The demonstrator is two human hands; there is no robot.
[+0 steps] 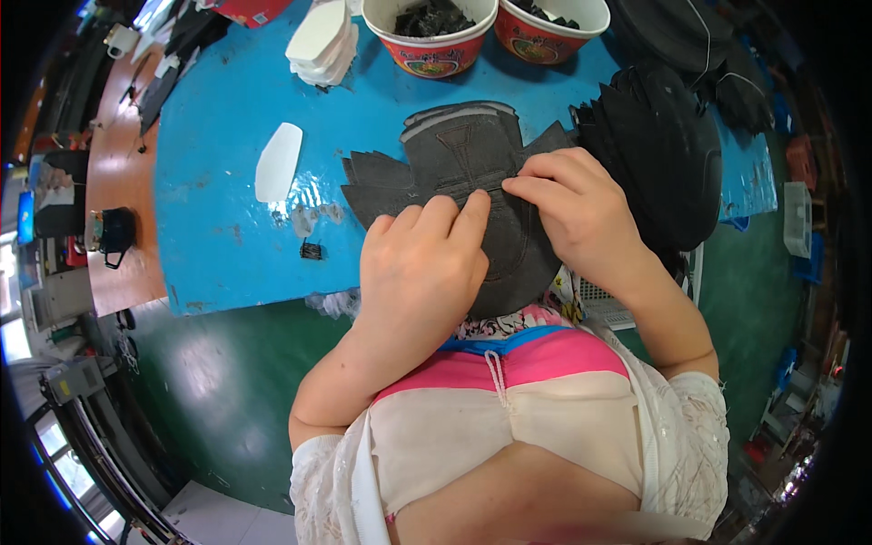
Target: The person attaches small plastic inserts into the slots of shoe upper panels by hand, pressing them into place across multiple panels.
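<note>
A stack of dark grey, stitched fabric pieces (468, 145), shaped like flat shoe uppers with side flaps, lies at the near edge of the blue table, partly overhanging it. My left hand (422, 263) lies over its lower left part, fingers bent and closed, the index fingertip pressed on the top piece near a raised seam. Opposite it, my right hand (577, 204) pinches with thumb and index finger at the seam's right end. Whatever small part sits between those fingertips is too small to make out. Both thumbs are partly hidden.
Black stacked pieces (654, 154) stand right of my right hand. Two red-and-white paper tubs (436, 56) with black scraps and a pile of white pads (322, 45) are at the back. A single white pad (279, 163) and a small black bundle (312, 250) lie on the blue table (218, 218).
</note>
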